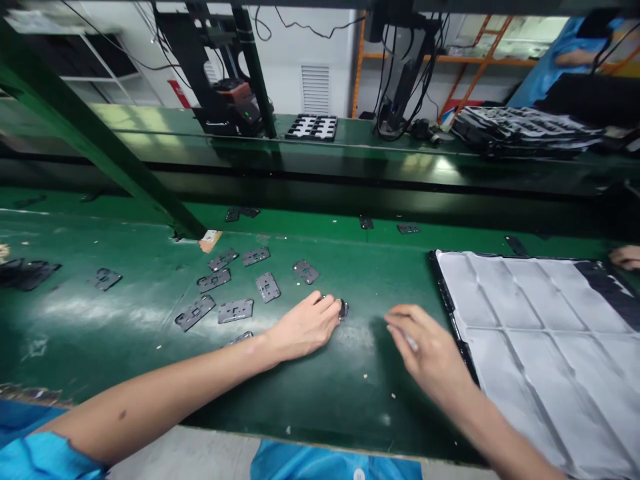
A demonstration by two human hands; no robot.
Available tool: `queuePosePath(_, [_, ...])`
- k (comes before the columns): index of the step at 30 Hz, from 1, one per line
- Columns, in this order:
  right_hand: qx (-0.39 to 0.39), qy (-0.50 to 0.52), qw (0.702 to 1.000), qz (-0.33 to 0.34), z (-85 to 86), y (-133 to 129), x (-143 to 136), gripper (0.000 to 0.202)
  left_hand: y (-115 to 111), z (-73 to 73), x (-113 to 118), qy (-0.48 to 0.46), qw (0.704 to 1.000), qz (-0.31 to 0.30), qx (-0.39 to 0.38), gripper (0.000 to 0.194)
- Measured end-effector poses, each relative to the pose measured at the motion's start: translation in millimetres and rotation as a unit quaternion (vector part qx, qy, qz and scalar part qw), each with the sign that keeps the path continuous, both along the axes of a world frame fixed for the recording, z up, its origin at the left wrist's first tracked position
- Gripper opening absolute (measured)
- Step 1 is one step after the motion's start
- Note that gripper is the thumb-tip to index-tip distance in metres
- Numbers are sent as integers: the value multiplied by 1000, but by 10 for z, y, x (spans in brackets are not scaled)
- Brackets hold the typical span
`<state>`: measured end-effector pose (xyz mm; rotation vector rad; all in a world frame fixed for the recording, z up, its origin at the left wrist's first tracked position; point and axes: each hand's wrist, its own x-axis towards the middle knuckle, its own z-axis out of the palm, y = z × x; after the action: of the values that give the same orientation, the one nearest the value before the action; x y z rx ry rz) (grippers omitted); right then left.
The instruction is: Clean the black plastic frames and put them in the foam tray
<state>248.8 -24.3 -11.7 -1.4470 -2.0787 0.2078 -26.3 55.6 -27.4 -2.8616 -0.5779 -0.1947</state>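
Observation:
My left hand (307, 325) rests low over the green table, its fingers closed on a small black part (343, 309) whose end shows beyond the fingertips. To its right, my right hand (425, 343) hovers above the table with thumb and fingers pinched together; a small pale thing shows at the fingers, too blurred to name. Left of my left hand lie several flat dark plates with cutouts, among them one plate (268, 287), another (236, 311) and a third (305, 271). One more plate is partly hidden behind my left forearm.
A large black tray with a pale sheeted grid (530, 300) stands at the right. A green post (110, 143) slants down at the left. Along the back are a moving belt-like strip (310, 230) with parts, a small tray (312, 127) and stacked trays (525, 130). Another person's hand (626, 257) shows far right.

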Motion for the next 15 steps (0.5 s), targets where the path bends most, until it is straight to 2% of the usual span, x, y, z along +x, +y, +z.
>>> queuePosePath(2, [-11,-20,1000,-10,66,402,227,24,-15,12,-24,-1,1000,-7,-15,22])
queuePosePath(4, [-14,-33,999,-32,73,870,472,21,19,45,-11,-13,998,10,-64,25])
queuePosePath(7, [-16,-46,995,-86,7,1600,809,14,263,111,114,-30,987,69,-140,29])
queuePosePath(9, [-18,-45,991,-122,-58,2042,972,6,600,150,192,-27,983,118,-140,30])
queuePosePath(11, [-17,-35,988,-147,-130,2411,1085,13,1057,190,154,-21,973,187,-132,25])
queuePosePath(13, [-6,-19,987,-158,-207,2677,1174,26,1541,242,-46,-19,955,269,-122,19])
queuePosePath(15, [22,6,985,-169,-284,2834,1265,29,1954,297,-362,-23,930,348,-114,32])
